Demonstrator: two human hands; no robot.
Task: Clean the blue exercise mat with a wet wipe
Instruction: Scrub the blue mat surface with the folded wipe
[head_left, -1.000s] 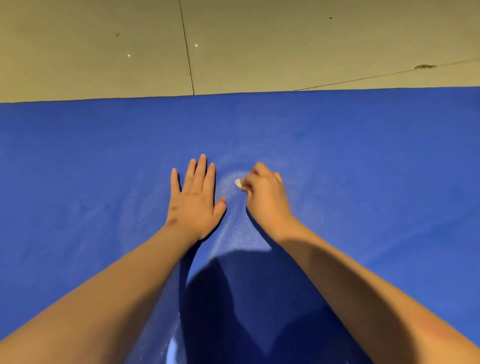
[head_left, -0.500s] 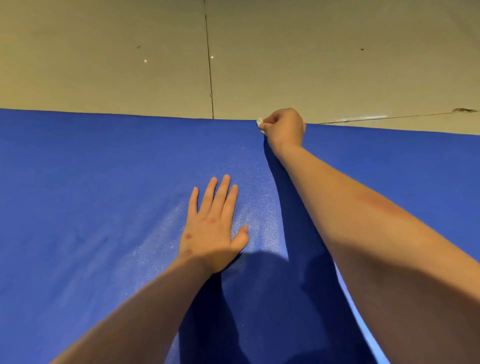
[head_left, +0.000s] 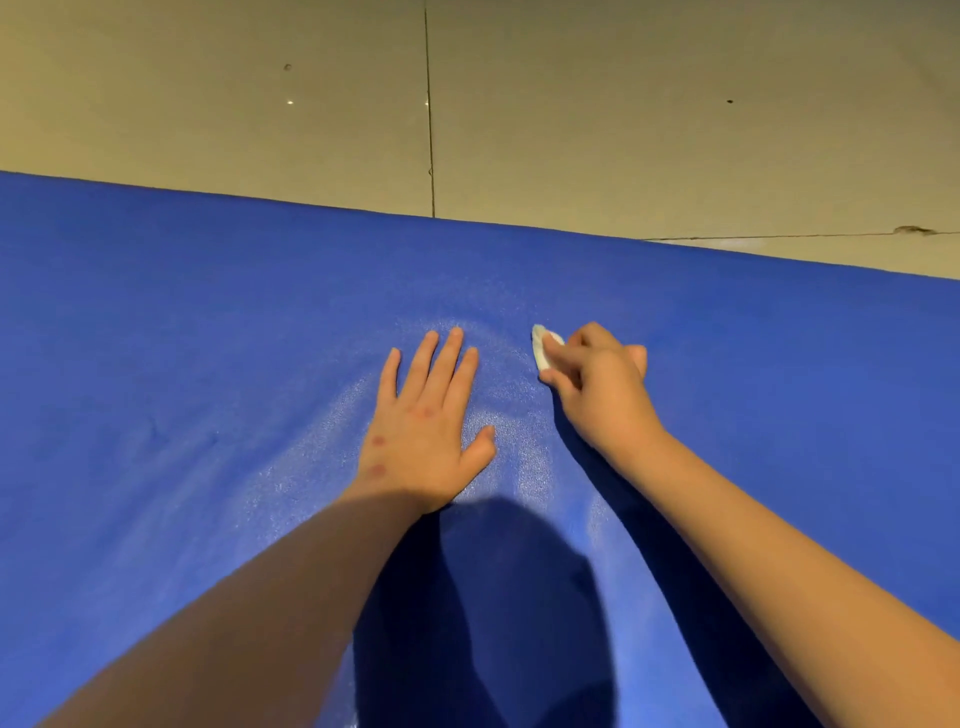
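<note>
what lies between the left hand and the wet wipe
Only a bare, shiny strip of the blue mat separates the left hand from the wet wipe gripped by the right hand; the head view shows it.

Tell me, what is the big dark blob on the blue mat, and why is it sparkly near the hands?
Head view: the blob is a shadow low in the middle; the sparkle is light glinting off the blue mat around the left hand, perhaps damp.
</note>
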